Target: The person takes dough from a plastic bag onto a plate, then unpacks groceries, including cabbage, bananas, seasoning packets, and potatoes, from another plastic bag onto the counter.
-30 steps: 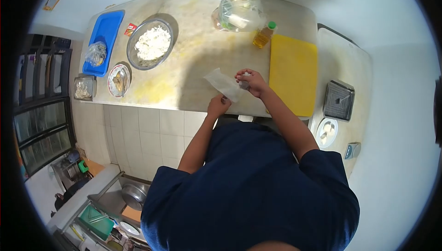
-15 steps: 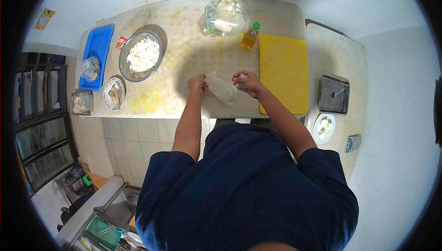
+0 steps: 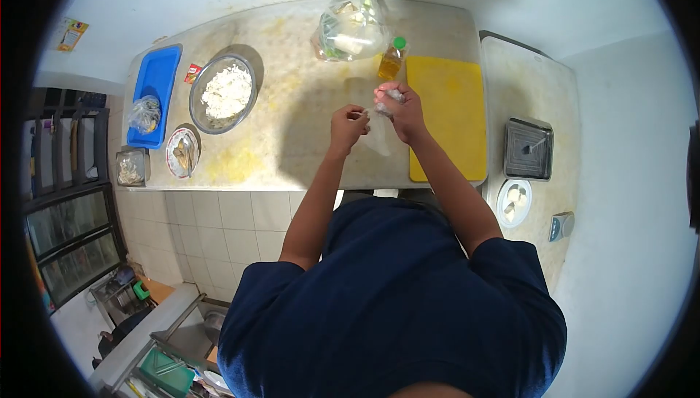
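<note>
Clear plastic (image 3: 378, 135) between two hands (image 3: 349, 129); one bottle (image 3: 391, 62), one yellow board (image 3: 449, 124).

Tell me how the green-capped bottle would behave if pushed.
The bottle could tip, looking tall and narrow. Its amber liquid probably adds weight low down, and would likely slosh, since the upper part looks unfilled.

Navy shirt (image 3: 394, 288), short sleeves (image 3: 264, 283), seemingly plain

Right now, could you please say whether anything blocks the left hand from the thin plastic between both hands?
Nothing visible does: the left hand is close beside the thin plastic; whether they touch is unclear.
</note>
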`<state>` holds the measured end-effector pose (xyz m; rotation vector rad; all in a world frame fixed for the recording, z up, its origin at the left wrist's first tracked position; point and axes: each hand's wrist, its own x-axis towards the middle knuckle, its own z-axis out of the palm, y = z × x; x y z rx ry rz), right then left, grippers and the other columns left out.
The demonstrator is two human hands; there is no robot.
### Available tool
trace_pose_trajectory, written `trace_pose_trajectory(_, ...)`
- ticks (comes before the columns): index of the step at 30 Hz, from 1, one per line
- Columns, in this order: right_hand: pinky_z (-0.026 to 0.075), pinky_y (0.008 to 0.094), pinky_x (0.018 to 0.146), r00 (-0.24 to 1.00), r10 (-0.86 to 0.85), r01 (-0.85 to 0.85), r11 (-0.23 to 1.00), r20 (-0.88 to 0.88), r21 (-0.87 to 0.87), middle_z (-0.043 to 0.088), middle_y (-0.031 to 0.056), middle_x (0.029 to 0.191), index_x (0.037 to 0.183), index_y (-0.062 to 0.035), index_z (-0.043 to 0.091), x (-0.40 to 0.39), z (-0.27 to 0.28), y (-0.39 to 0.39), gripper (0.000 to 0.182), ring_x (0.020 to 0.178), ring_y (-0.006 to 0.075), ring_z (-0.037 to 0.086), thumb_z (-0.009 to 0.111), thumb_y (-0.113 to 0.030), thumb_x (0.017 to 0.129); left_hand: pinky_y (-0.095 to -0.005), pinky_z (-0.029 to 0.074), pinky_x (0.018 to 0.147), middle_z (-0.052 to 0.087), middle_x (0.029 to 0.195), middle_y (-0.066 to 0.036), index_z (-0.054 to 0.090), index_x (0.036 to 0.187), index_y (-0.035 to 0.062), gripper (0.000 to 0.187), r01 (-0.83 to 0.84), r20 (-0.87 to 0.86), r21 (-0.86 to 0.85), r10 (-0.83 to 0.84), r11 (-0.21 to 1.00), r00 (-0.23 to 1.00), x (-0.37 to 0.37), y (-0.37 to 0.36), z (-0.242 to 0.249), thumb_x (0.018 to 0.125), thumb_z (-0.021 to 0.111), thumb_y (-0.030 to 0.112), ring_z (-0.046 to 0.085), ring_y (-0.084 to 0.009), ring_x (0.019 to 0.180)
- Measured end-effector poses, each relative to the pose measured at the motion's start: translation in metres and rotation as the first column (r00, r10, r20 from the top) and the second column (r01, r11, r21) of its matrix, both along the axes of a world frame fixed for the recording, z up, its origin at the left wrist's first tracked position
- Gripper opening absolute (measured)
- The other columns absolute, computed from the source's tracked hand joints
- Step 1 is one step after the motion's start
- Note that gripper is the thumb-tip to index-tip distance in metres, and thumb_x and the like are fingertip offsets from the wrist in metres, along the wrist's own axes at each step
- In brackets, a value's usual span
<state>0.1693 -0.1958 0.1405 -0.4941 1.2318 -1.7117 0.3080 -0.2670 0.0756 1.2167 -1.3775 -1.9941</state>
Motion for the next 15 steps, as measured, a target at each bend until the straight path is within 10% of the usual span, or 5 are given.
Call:
trace_pose_trajectory(5, 0.051, 0.0319, 0.076, 0.807, -0.046, 0.043, 0.999, -0.589, -0.020, 0.064, 0.0089, 0.097, 0.104, -0.0040, 0.056, 0.008, 0.007, 0.004, 0.019, 0.085, 0.0188, 0.064, 0.067, -0.008, 0.088, -0.0273, 0.056, 0.057, 0.066, 0.082, -0.006, 0.067, 0.099, 0.0008, 0.015, -0.019, -0.099, 0.198, 0.039, 0.980, 0.994, -0.011, -0.001, 0.027, 0.089, 0.068, 0.012, 0.065, -0.0141, 0.064)
trace_pose_trajectory(15, 0.048, 0.0413, 0.083, 0.665, 0.035, -0.036, 0.999, -0.746, 0.015, 0.055, 0.0187, 0.107, 0.115, -0.0050, 0.036, 0.015, -0.019, 0.016, 0.041, 0.096, 0.0333, 0.060, 0.066, -0.013, 0.089, -0.0236, 0.049, 0.051, 0.064, 0.077, -0.003, 0.067, 0.099, 0.0044, 0.014, -0.049, -0.090, 0.224, 0.071, 0.973, 0.993, -0.008, -0.005, 0.022, 0.091, 0.066, 0.016, 0.059, -0.0100, 0.059)
